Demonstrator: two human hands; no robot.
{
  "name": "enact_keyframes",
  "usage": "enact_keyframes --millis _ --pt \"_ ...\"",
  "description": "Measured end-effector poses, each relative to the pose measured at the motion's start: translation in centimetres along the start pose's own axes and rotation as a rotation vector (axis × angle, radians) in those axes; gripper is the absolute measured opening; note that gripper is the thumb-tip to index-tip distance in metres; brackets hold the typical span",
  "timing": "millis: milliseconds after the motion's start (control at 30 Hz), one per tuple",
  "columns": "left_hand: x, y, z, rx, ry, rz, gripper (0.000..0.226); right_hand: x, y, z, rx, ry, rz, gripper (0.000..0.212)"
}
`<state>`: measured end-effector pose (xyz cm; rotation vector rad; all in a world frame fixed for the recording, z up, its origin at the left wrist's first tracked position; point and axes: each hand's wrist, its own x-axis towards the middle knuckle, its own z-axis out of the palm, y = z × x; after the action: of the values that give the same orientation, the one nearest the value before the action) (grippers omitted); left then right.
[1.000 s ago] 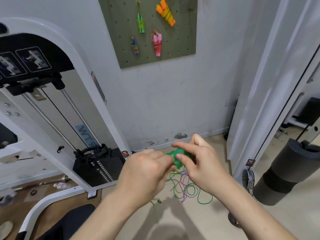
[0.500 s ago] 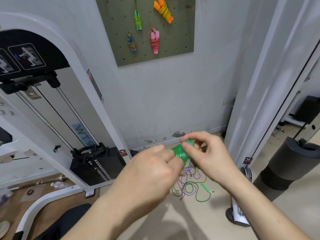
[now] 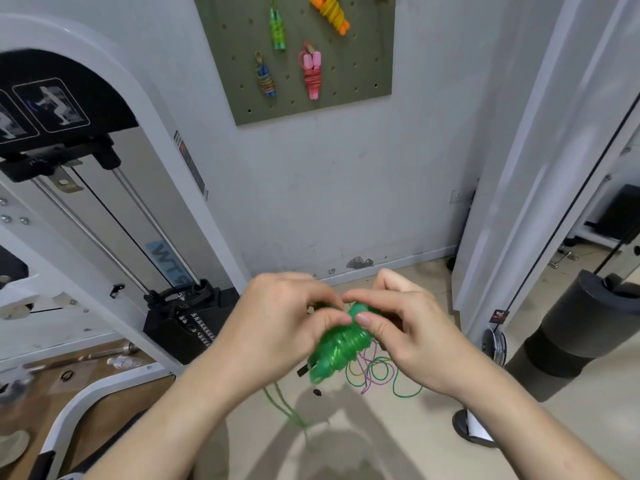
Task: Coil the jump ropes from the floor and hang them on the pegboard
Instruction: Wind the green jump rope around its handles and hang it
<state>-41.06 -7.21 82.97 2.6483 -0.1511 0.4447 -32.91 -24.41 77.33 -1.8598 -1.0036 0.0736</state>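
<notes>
Pinches top end of green jump rope with left hand, thumb and forefinger curled onto the wraps. Grips same end from the opposite side with right hand, thumb laid across it, fingers curled behind. Both hands thus closed on the bundle, thumbs almost touching. Versus one second ago: far more wound bundle on show under the thumbs, thicker, lower end now swung down toward left wrist. Reads as another turn or two laid on. Loose tail under left wrist, thin green strands trailing toward floor. Winding therefore judged near its end but not finished, tail to be wrapped or tucked before hanging. Below right hand, on floor: tangle of loose ropes, green, purple and yellow strands mixed, not yet coiled. Above and beyond both hands: pegboard carrying four finished bundles, green coil, orange coil, blue coil, pink coil. Bare holes right of pink coil, a likely spot for this one. Left of left hand: weight stack. Right of right hand: dark foam roller.
</notes>
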Motion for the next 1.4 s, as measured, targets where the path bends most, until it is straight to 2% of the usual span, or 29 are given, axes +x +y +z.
enact_keyframes --millis 67,133,200,300,367,400,467,500,567,600,667,767,833,867,933,1000,1067,1200,1333,1400 --pt "0.8 0.4 -0.3 -0.278 0.016 -0.213 0.007 0.1 -0.8 -0.8 0.299 -0.085 0.057 0.030" --pt "1.5 0.6 -0.3 -0.539 -0.012 -0.337 0.008 0.3 -1.2 -1.7 0.541 -0.102 0.116 0.027" --pt "2.0 0.2 0.2 -0.725 -0.053 -0.390 0.005 0.6 -1.4 -2.2 0.658 -0.084 0.164 0.024" --pt "2.1 -1.0 1.3 -1.032 -0.130 -0.515 0.015 1.5 -1.4 -1.6 0.816 -0.046 0.216 0.023" --pt "2.2 -1.7 1.8 -1.228 -0.168 -0.600 0.015 2.3 -1.3 -0.7 0.946 -0.034 0.221 0.028" --pt "2.1 -1.9 2.2 -1.313 -0.153 -0.641 0.010 2.8 -1.5 -0.2 1.017 -0.010 0.220 0.033" --pt "1.9 -2.4 2.8 -1.438 -0.047 -0.706 0.019 4.3 -1.7 1.2 1.146 0.109 0.270 0.032" --pt "1.7 -2.7 3.3 -1.443 0.032 -0.707 0.021 5.1 -1.9 2.0 1.171 0.184 0.307 0.026" --pt "1.2 -3.6 3.8 -1.273 0.173 -0.705 0.006 6.8 -2.4 3.9 1.090 0.305 0.348 0.013" --pt "0.9 -4.5 3.9 -1.153 0.209 -0.709 0.006 7.5 -2.6 5.0 1.007 0.351 0.360 0.009" --pt "0.3 -6.3 3.7 -0.888 0.217 -0.663 0.021 8.8 -2.6 7.1 0.839 0.417 0.381 0.011" --pt "-0.7 -8.6 2.4 -0.260 0.074 -0.405 0.024 10.9 -2.1 9.5 0.592 0.474 0.356 0.014" --pt "-1.1 -10.4 1.2 0.153 0.065 -0.211 0.019 12.0 -1.7 10.9 0.245 0.497 0.258 0.014" --pt "-1.1 -11.0 0.4 0.268 0.065 -0.123 0.016 12.5 -1.8 11.5 0.076 0.482 0.192 0.012" --pt "-0.9 -12.4 -1.0 0.393 0.084 0.019 0.025 13.2 -2.1 12.7 -0.127 0.411 0.101 0.014" --pt "-0.5 -14.0 -2.3 0.397 0.114 0.103 0.025 13.9 -2.2 13.6 -0.193 0.344 0.084 0.015" --pt "-0.1 -15.6 -3.9 0.347 0.132 0.117 0.010 14.7 -2.3 13.8 -0.181 0.285 0.065 0.014" --pt "1.5 -17.8 -6.9 0.092 0.106 0.032 0.023 16.2 -3.2 13.6 -0.167 0.174 -0.030 0.019" --pt "2.6 -18.2 -8.3 -0.218 0.129 -0.168 0.006 17.2 -4.0 13.1 -0.134 0.141 -0.060 0.021" --pt "3.0 -18.2 -8.6 -0.392 0.148 -0.312 0.008 17.6 -4.2 12.7 -0.063 0.107 -0.023 0.020"
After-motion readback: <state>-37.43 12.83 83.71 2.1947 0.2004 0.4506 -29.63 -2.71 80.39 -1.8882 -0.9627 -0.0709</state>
